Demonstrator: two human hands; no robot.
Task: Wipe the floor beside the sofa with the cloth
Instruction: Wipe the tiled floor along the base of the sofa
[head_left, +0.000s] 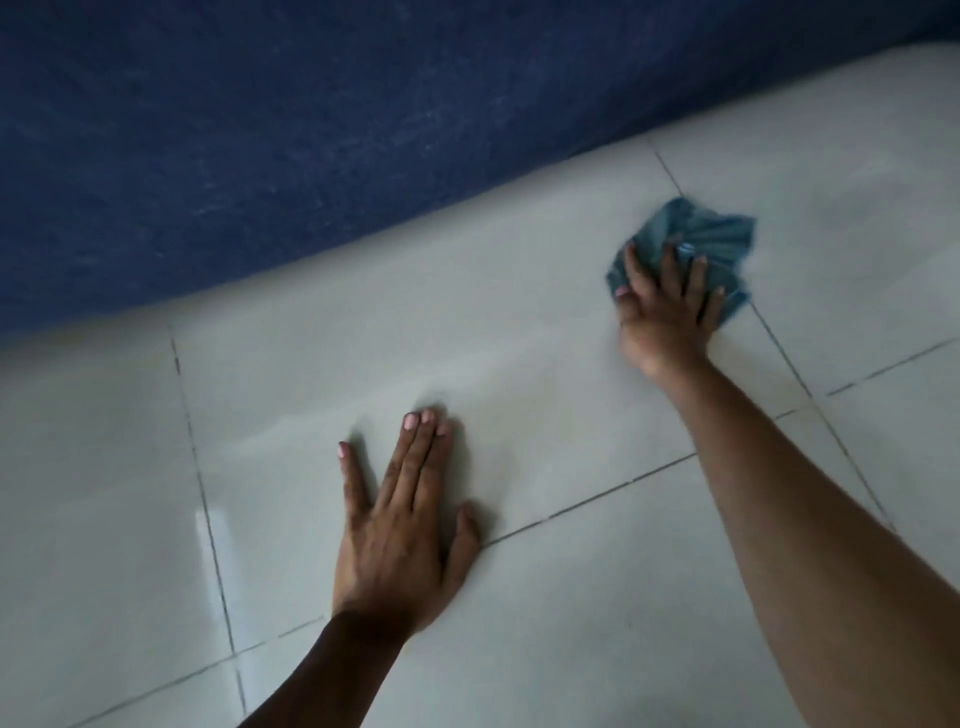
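A crumpled blue-green cloth (701, 236) lies on the pale tiled floor (545, 338) at the right, a short way out from the sofa. My right hand (667, 306) presses down on the cloth's near side, fingers spread over it, and both look blurred. My left hand (405, 519) lies flat on the floor in the middle foreground, palm down, fingers apart, holding nothing. The dark blue sofa (311, 130) fills the upper left, its base running diagonally across the view.
Dark grout lines (587, 501) cross the glossy tiles. A bright reflection (208, 525) shows on the floor at the left. Open tiled floor stretches to the right and toward me.
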